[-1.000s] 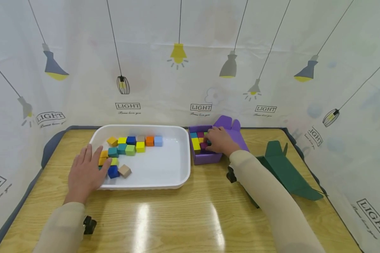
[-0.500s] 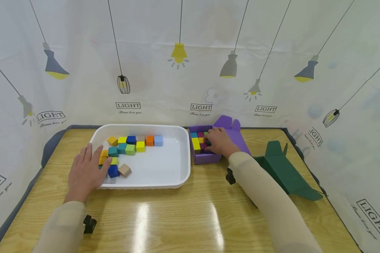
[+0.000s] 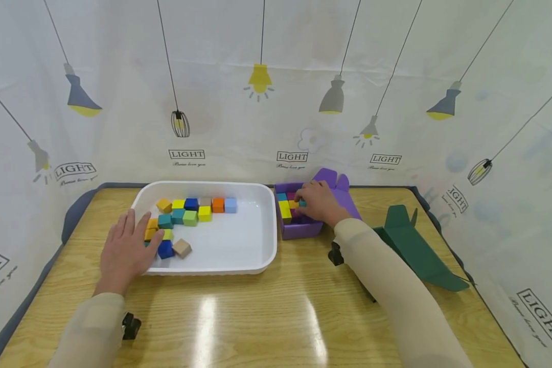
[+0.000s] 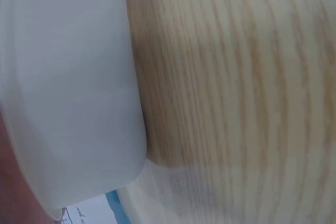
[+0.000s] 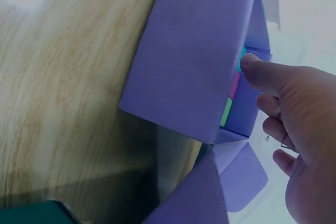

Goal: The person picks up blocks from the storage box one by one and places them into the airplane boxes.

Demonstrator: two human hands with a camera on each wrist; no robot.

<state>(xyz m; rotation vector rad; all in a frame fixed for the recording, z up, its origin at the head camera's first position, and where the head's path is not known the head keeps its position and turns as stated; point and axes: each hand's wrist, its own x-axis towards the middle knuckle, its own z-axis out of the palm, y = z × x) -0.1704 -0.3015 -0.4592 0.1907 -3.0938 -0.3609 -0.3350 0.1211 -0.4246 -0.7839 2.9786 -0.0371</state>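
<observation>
My left hand rests with fingers spread over the left rim of the white tray. Its thumb lies beside a dark blue block. Several coloured cubes sit in the tray's left and back parts, among them a plain wooden cube. At the open purple box, my right hand reaches in from the right and pinches a teal block, partly hidden by the fingers. In the right wrist view, the thumb touches the teal block at the box's edge. Yellow, maroon and other blocks fill the box.
A dark green box with its lid folded open stands at the right, partly under the right forearm. The purple lid leans open behind the right hand. A printed curtain borders the wooden table.
My right hand has shifted slightly within the purple box, and the teal block now shows at its fingertips. The left hand and the tray's blocks have stayed in place.
</observation>
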